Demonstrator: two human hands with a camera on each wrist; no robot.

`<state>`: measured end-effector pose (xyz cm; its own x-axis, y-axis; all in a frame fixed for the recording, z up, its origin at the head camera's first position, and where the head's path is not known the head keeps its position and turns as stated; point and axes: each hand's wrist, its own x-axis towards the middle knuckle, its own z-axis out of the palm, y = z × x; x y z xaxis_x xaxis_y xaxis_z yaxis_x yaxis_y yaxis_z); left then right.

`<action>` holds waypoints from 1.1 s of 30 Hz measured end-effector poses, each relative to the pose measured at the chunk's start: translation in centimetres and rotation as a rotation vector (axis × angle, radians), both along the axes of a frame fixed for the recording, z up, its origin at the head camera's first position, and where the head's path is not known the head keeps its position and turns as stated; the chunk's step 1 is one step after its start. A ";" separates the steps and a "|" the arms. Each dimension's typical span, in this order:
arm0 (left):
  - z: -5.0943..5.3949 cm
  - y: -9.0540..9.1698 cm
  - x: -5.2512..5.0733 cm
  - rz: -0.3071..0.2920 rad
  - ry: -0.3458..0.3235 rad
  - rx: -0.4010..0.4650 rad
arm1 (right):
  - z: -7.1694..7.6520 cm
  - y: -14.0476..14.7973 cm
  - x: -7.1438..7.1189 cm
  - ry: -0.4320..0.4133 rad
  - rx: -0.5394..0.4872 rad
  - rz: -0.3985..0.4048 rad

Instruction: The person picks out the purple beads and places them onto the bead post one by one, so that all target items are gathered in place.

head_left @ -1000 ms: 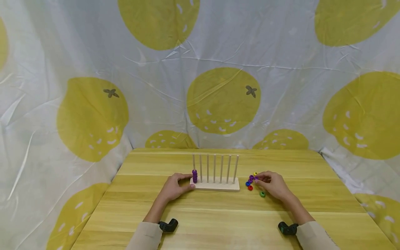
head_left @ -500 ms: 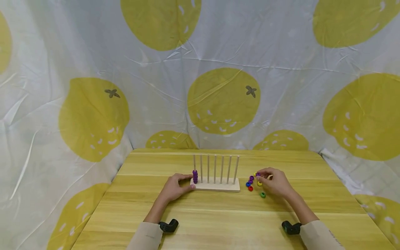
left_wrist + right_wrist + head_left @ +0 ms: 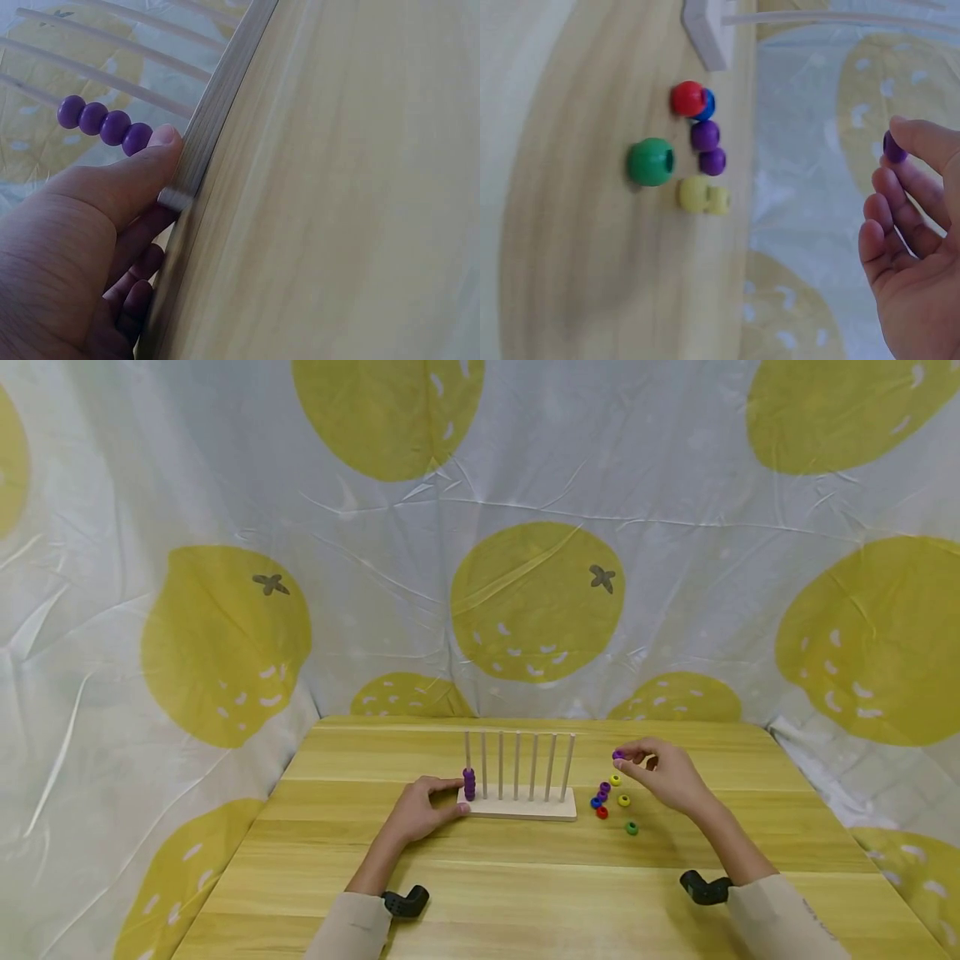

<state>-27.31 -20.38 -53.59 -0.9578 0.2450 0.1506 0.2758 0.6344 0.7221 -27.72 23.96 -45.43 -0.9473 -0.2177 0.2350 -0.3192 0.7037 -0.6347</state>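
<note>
My left hand [image 3: 420, 810] grips the left end of a wooden peg rack [image 3: 525, 807], thumb at the front edge. The rack has several thin upright pegs. On its leftmost peg sits a stack of purple beads [image 3: 115, 127], just above my thumb in the left wrist view. Between thumb and forefinger, my right hand [image 3: 666, 775] pinches one purple bead [image 3: 893, 148], raised above the table to the right of the rack. Its other fingers are loosely bent. Below lie loose beads: red [image 3: 602, 812], blue [image 3: 596, 802], two purple [image 3: 705, 136], two yellow [image 3: 694, 194] and green [image 3: 651, 161].
The wooden table [image 3: 480, 893] has its far edge close to a hanging cloth [image 3: 375, 593] printed with yellow fruit. Black devices are strapped at both wrists, the left one [image 3: 406, 902] and the right one [image 3: 706, 887]. The other pegs carry no beads.
My right hand has picked the purple bead out of the loose group and lifted it up and away, uncovering both yellow beads. The left hand and rack have stayed in place.
</note>
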 end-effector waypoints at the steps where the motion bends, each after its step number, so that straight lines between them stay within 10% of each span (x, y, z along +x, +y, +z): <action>1: 0.0 0.0 0.0 0.000 -0.003 0.001 | 0.4 -0.1 0.0 -0.003 -0.003 0.005; 33: 0.3 0.3 -0.4 0.014 -0.010 -0.012 | 8.2 -4.9 -1.3 0.076 -0.022 0.150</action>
